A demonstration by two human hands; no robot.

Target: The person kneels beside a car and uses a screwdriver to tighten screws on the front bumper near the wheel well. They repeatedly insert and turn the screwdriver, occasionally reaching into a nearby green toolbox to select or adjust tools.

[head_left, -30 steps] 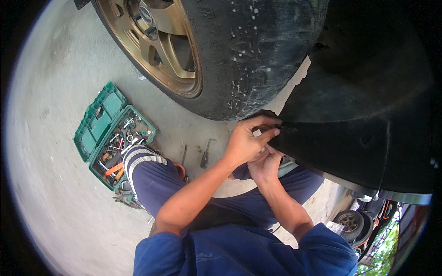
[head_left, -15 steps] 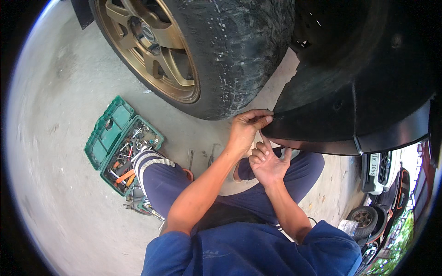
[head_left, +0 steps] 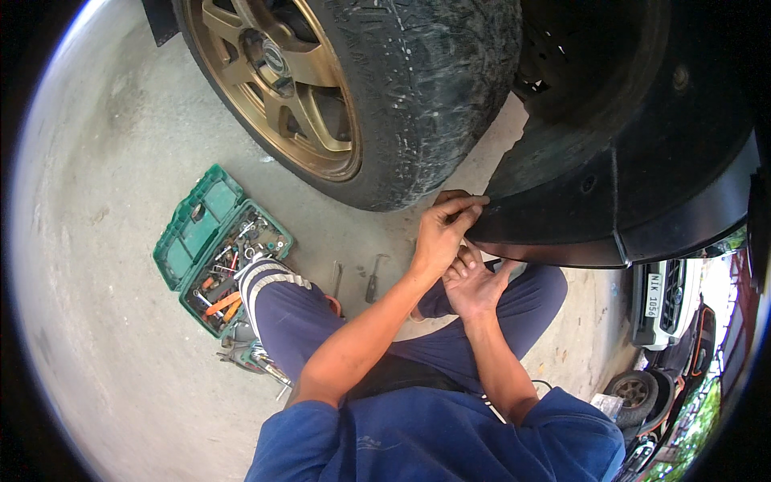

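Black plastic fender liner curves down behind the tyre, dusty and matte, its lower edge jutting out low near the ground. A seam runs down its right part. That near edge sits pinched between fingers at its left tip.

1. This is an outdoor car-repair yard: the ground is bare, stained concrete in daylight.
2. Just above the left hand stands a car's worn tyre on a gold alloy wheel.
3. The hand's fingers touch the black wheel-arch liner.
4. Well to the left of the hand lies an open green tool case full of sockets and drivers.
5. Far to its right are parked cars.
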